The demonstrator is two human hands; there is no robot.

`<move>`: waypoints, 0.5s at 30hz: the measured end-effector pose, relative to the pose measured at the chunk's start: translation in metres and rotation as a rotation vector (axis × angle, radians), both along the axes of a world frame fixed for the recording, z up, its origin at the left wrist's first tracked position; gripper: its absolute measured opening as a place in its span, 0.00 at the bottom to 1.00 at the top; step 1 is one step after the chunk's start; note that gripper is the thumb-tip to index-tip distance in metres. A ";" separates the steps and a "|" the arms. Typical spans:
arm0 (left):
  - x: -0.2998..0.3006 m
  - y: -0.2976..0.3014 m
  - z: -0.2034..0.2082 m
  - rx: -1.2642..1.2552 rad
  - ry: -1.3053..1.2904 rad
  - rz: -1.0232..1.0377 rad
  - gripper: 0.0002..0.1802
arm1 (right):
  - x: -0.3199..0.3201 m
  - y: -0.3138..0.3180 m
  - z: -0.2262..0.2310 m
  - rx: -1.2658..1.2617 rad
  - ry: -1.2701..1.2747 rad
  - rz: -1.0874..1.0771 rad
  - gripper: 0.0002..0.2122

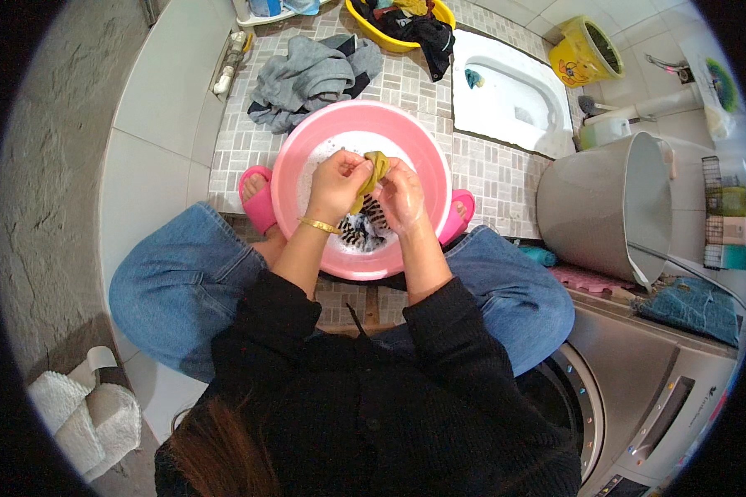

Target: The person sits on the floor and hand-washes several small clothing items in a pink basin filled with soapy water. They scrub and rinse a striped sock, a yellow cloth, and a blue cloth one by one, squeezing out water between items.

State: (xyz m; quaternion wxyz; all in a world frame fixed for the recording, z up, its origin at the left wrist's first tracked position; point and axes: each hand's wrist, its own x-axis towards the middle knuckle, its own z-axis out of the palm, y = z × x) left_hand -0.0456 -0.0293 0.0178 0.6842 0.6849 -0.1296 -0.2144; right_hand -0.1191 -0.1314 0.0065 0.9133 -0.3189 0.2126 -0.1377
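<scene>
Left hand [334,184], right hand [404,195] grip olive cloth [375,171] over pink basin [307,149]; striped garment [363,228] below.

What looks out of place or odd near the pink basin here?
The large grey plastic bucket right of the round pink plastic basin is tipped on its side, and a crumpled grey garment lies directly on the tiled floor behind the basin.

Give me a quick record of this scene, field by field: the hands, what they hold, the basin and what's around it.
left hand: gripping the olive cloth
right hand: gripping the same cloth
olive cloth: bunched between both hands, above the basin
pink basin: on the tiled floor, holding a striped garment
behind basin: grey clothes pile, yellow basin with dark clothes
right side: grey bucket, washing machine
</scene>
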 end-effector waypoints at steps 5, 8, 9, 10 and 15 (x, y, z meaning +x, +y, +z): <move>0.004 0.003 -0.021 -0.027 0.134 -0.115 0.02 | 0.000 0.005 -0.002 -0.094 0.017 0.011 0.05; 0.007 0.005 -0.022 -0.016 0.177 -0.113 0.02 | 0.001 0.008 0.007 -0.139 0.031 0.032 0.05; 0.008 0.005 -0.017 0.012 0.185 -0.117 0.02 | 0.000 0.008 0.005 -0.175 0.051 0.039 0.05; 0.009 0.004 -0.015 0.040 0.192 -0.121 0.03 | 0.000 0.006 0.002 -0.210 0.072 0.045 0.05; 0.021 0.013 -0.021 -0.178 0.386 -0.076 0.06 | 0.004 0.000 0.004 -0.034 0.010 -0.079 0.06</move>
